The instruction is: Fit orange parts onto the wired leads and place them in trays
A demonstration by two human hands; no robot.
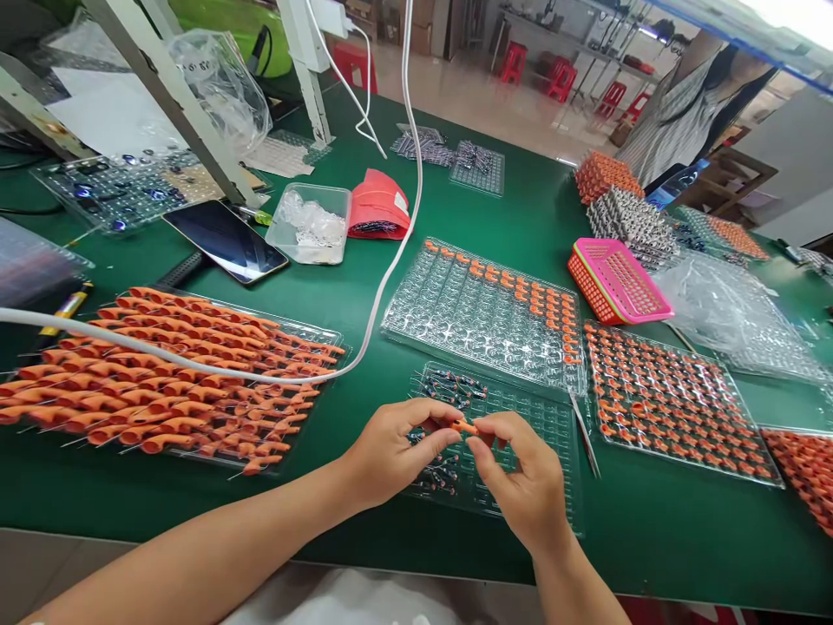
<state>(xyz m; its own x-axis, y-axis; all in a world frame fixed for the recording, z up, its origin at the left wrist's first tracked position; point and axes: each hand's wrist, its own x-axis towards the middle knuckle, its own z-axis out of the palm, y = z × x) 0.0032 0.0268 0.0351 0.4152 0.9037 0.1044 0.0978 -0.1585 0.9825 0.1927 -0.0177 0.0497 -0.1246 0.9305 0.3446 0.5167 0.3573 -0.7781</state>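
Note:
A small orange plastic part (466, 427) is pinched between the fingertips of my left hand (407, 443) and my right hand (517, 469). Both hands are closed on it, one at each end; its finer details are too small to make out. Beneath them lies a clear tray (537, 434) with small dark wired parts (452, 382) in its left portion. Just beyond is another clear blister tray (449, 304), with orange pieces in its top row and right side. Beside my right hand, a pair of tweezers (586, 438) rests on the green table.
Orange horn-shaped parts (156, 373) fill a tray at left, crossed by a white cable (312, 379). A phone (225, 241), a clear box (309, 224) and a red pouch (379, 206) sit behind. Rightward are a pink basket (621, 278) and a filled tray (677, 404). A person (699, 95) stands beyond.

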